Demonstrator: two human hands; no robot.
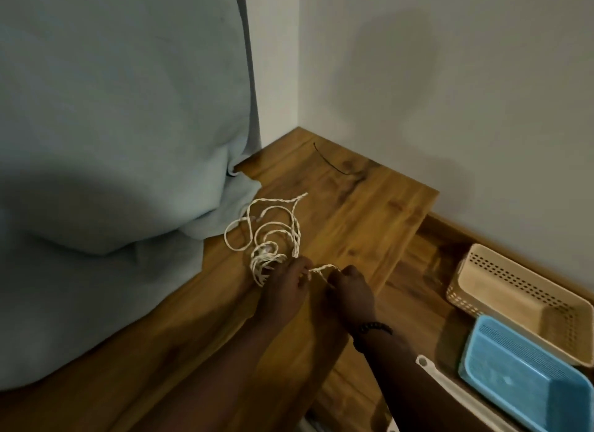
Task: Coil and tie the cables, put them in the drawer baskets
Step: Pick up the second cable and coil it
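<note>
A cream twisted cable (273, 219) lies in loose loops on the wooden surface (369, 213). My left hand (284, 290) grips a bundle of its coils, which stick out to the left of my fingers. My right hand (352, 290) pinches a short stretch of the same cable pulled taut between both hands. A beige perforated basket (514, 290) and a blue basket (527, 377) sit in the open drawer at the lower right; I see nothing inside either.
A pale blue-grey cushion or bedding (112, 174) fills the left side and overlaps the wood. A thin dark wire (328, 161) lies near the wall corner. The drawer's white front edge (443, 383) runs beside the blue basket. White walls close the back.
</note>
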